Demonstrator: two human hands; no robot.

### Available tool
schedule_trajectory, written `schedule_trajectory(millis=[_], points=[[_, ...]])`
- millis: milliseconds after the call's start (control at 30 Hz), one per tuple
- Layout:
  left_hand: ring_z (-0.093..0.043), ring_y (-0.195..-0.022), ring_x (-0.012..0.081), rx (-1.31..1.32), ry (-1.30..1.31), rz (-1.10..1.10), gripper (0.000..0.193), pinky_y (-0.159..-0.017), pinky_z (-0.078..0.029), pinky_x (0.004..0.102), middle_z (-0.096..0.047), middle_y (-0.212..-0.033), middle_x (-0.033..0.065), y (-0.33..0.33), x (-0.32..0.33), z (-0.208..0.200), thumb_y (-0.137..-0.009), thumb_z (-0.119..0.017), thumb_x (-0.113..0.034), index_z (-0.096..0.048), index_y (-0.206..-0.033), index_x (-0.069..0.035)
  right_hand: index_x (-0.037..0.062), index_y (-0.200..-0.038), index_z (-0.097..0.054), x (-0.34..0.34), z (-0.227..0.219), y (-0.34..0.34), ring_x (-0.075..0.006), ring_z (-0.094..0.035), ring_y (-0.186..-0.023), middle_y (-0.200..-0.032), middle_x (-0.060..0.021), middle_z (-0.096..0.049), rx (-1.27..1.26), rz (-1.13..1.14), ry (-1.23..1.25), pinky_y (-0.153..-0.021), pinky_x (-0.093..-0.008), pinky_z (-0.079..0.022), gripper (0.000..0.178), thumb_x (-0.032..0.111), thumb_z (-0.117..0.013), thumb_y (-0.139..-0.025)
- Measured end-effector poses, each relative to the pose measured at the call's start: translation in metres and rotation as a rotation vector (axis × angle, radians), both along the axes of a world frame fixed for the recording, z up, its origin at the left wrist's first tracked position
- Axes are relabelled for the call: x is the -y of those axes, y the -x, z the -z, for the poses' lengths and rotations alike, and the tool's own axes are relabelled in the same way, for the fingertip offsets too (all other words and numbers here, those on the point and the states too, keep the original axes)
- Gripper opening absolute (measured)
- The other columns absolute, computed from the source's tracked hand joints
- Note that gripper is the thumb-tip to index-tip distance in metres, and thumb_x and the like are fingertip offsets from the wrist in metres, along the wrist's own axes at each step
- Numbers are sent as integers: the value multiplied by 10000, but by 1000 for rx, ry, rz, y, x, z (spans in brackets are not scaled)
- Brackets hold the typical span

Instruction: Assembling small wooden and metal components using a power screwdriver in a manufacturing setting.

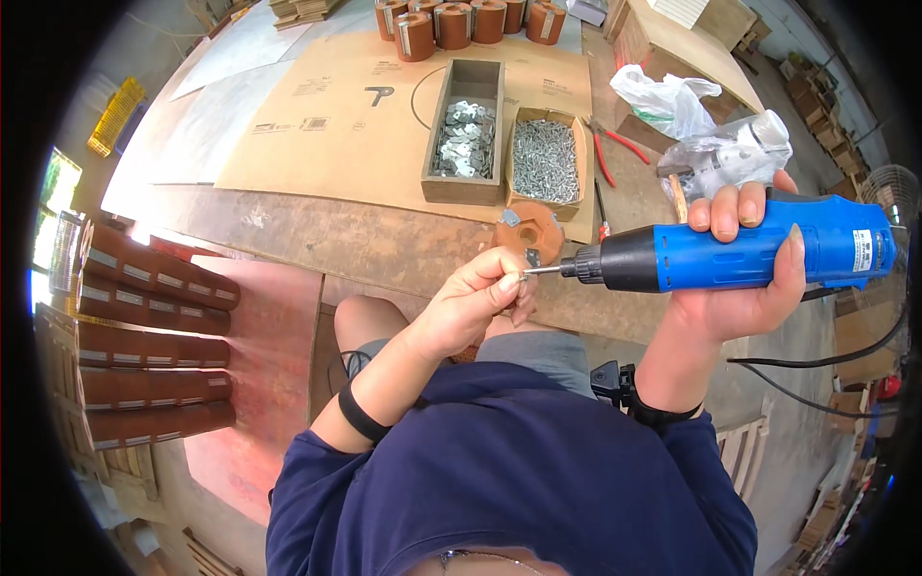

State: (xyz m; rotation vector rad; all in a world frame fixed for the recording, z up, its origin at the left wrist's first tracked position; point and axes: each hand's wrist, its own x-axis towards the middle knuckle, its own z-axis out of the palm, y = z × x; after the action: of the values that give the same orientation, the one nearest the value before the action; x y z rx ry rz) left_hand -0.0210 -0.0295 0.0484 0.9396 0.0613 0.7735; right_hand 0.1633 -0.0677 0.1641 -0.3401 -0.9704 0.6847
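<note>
A blue electric screwdriver [740, 259] with a black nose lies level in my right hand [730, 312], its bit aimed left. My left hand [475, 300] is closed in a pinch at the bit's tip, holding what looks like a small screw [523, 277], mostly hidden by the fingers. Just beyond, at the table edge, rests a brown many-sided block [545, 233] with a central hole and small metal plates on its rim. Behind it stand an open box of screws [545, 158] and a long wooden tray [432, 182] with metal plates inside.
Red-handled pliers [603, 158] and plastic bags [725, 154] lie right of the box. Several brown cylinders [452, 27] stand at the back on cardboard [327, 115]. Long brown stacks [158, 355] fill the left side. A black cable [816, 360] hangs at right.
</note>
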Motion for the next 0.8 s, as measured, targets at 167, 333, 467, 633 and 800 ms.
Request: schedule_trajectory(millis=[167,333,467,633,800], points=[[-426,-623,125,1,24,-18,139,-706,-368,306,-428,-775,8,0,0,-1,-890,-450,-220,-433,-814,-104,-29,-1136,-386,0,1,-3,-162,-458,-665,-790,-79,-459,-35,-21,7,-628,-331,-411,463,260,-473,-784],[-426,-648,111,20,40,-42,145,-623,-362,243,-440,-750,15,-2,2,-1,-900,-438,-193,-434,-805,-84,-30,-1148,-366,-1,4,-5,-166,-454,-664,-788,-79,-456,-19,-14,33,-628,-334,-406,479,257,-480,-782],[-428,-657,109,3,7,-22,144,-626,-363,242,-441,-748,10,-3,1,3,-900,-439,-192,-434,-804,-85,-34,-1159,-348,-3,5,-9,-168,-453,-666,-795,-84,-450,7,-52,24,-624,-337,-406,495,258,-483,-783],[-427,-678,90,-37,-47,17,145,-635,-370,230,-447,-753,5,-2,0,6,-904,-438,-190,-439,-806,-84,-42,-1162,-341,-4,4,-11,-170,-456,-667,-797,-90,-444,28,-86,37,-617,-339,-408,501,260,-480,-787],[-428,-679,69,-138,-155,-11,126,-635,-379,213,-456,-757,-5,4,0,0,-894,-460,-143,-465,-796,-65,13,-1183,-350,-6,4,-15,-191,-521,-656,-790,-93,-483,8,-154,42,-618,-378,-468,458,259,-429,-805]])
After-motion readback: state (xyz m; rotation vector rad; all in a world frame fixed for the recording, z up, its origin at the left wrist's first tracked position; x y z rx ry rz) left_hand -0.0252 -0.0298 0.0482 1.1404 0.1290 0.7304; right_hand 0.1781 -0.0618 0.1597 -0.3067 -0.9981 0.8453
